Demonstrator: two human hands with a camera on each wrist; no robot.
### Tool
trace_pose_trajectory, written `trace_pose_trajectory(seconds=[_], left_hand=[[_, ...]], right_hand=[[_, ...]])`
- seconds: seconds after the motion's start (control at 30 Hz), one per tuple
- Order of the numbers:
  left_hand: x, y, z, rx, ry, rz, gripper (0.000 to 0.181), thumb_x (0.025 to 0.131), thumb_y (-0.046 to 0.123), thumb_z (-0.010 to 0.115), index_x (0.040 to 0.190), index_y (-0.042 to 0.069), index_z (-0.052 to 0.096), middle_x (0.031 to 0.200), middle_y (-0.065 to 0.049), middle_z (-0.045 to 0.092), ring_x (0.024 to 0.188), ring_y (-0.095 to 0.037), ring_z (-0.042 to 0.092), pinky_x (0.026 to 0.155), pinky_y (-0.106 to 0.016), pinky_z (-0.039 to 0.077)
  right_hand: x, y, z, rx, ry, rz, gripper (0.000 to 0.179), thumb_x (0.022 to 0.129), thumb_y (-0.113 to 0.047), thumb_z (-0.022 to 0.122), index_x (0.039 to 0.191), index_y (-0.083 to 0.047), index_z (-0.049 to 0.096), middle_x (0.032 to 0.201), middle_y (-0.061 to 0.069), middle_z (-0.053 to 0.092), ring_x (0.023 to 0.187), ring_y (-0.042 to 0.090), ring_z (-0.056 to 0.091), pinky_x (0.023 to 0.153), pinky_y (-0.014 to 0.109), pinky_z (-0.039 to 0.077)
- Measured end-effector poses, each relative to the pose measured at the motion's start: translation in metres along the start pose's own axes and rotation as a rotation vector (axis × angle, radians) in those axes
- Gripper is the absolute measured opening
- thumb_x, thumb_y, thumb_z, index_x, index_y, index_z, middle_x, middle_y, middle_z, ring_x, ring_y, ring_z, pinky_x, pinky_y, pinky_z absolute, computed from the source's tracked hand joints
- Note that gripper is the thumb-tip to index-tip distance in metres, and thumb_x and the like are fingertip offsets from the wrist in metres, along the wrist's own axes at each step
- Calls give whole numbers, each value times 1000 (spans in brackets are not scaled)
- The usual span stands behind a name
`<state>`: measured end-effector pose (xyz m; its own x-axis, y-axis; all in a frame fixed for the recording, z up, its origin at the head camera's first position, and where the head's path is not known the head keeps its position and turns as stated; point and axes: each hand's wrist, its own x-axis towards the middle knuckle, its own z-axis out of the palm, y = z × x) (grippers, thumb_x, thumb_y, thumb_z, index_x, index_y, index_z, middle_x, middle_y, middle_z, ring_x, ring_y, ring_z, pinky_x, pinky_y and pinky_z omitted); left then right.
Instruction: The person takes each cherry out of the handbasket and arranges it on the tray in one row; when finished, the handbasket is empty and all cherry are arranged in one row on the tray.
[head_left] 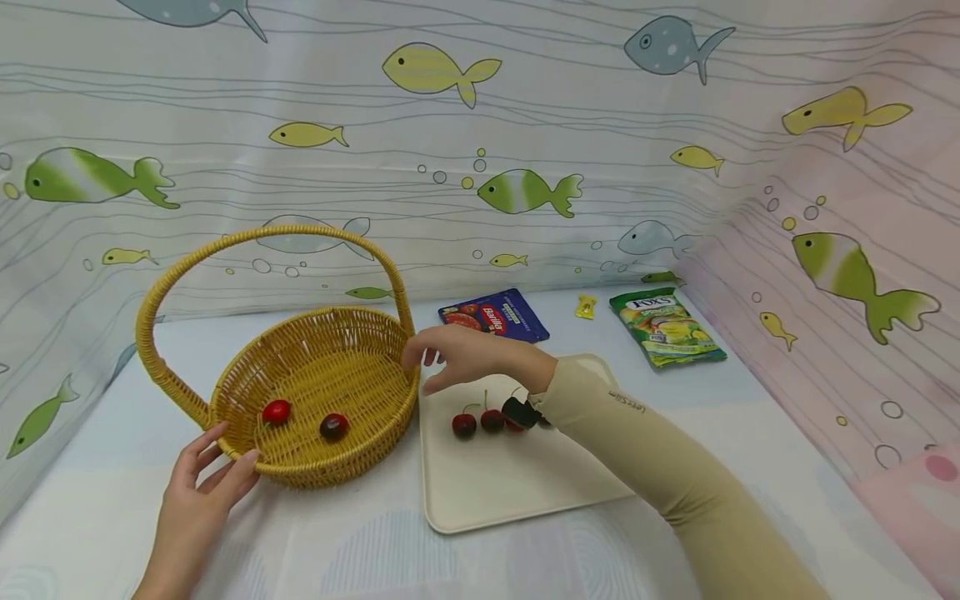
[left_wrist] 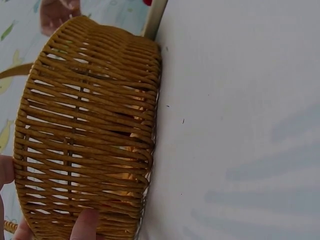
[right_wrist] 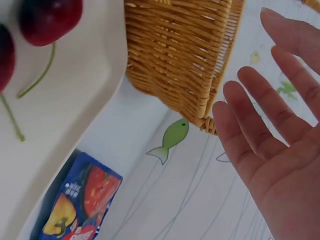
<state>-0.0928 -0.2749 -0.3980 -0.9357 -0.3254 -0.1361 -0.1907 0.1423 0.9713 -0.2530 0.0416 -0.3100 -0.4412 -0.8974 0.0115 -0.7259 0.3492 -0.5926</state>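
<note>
A yellow wicker basket (head_left: 341,467) with a tall hoop handle stands at the left, holding a bright red cherry (head_left: 276,412) and a darker cherry (head_left: 333,427). My left hand (head_left: 202,492) holds its front-left rim, fingers and thumb against the weave; the left wrist view shows fingertips on the basket's side (left_wrist: 90,125). Above the right rim hovers my right hand (head_left: 468,354), its fingers spread and loosely bent. Nothing is in that hand (right_wrist: 280,145) in the right wrist view. Several stemmed cherries (head_left: 464,426) lie on a cream tray (head_left: 510,492), partly hidden by the right wrist.
Behind the tray lies a blue Barilla packet (head_left: 517,312). A small yellow wrapped candy (head_left: 587,307) and a green Fox's bag (head_left: 667,327) are at the back right. A fish-patterned cloth (head_left: 540,117) hangs behind and beside the table.
</note>
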Motion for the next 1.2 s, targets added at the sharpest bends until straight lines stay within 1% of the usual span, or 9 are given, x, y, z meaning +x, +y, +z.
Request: trace_pose_trajectory(seconds=[0.13,0.27,0.4,0.47,0.73,0.9,1.03,1.17,1.2], left_hand=[[0,0,0,13,7,-12,75,88,28,65,148,20,20,149,-25,5,91,7,45,69,-15,53],[-1,0,0,21,24,-38,77,88,29,65,148,19,19,149,-25,5,91,7,45,68,-15,53],[-1,-2,-1,20,28,-34,76,88,29,65,148,19,20,148,-26,5,89,8,45,68,-15,53],[0,-3,-1,15,24,-29,75,88,29,65,147,20,21,149,-25,5,92,6,45,69,-15,53],[-1,1,0,-10,2,1,73,89,26,65,147,18,21,148,-27,5,87,11,46,68,-14,53],[-4,5,2,-9,-3,1,74,89,25,64,147,15,20,147,-28,5,84,12,46,68,-14,53],[-5,6,2,-3,-3,-1,74,89,25,64,147,15,19,147,-28,4,85,12,46,68,-13,52],[-4,4,0,-3,-4,-2,74,89,25,64,147,15,19,147,-28,4,85,11,46,68,-13,52],[-1,-1,-1,-6,-3,8,74,89,26,64,147,17,20,147,-28,4,86,11,46,68,-14,53]], right_hand=[[15,-2,2,34,-13,-6,33,81,-7,72,112,-7,60,109,2,59,98,17,55,86,32,49],[30,-6,5,56,-63,-18,32,81,-7,72,111,-8,61,105,-1,59,93,11,53,83,24,49],[47,-11,8,84,-138,-20,31,82,-6,71,112,-8,60,106,2,59,99,18,55,80,17,47],[56,-14,9,96,-186,-7,33,83,-5,70,115,-8,60,110,4,58,104,21,55,81,16,47],[89,-22,9,96,-348,81,41,84,-3,68,123,-7,57,121,9,55,111,20,52,79,16,48],[108,-24,7,106,-372,116,43,82,-2,70,123,-8,58,121,11,55,109,18,51,76,19,51],[123,-25,9,129,-371,127,40,82,1,70,119,-9,61,117,9,57,101,15,54,69,22,52],[136,-26,14,130,-379,179,36,83,0,69,117,-11,62,114,7,58,92,11,54,68,28,51],[139,-26,16,137,-387,197,36,83,1,68,117,-11,62,113,8,58,89,10,54,67,29,50]])
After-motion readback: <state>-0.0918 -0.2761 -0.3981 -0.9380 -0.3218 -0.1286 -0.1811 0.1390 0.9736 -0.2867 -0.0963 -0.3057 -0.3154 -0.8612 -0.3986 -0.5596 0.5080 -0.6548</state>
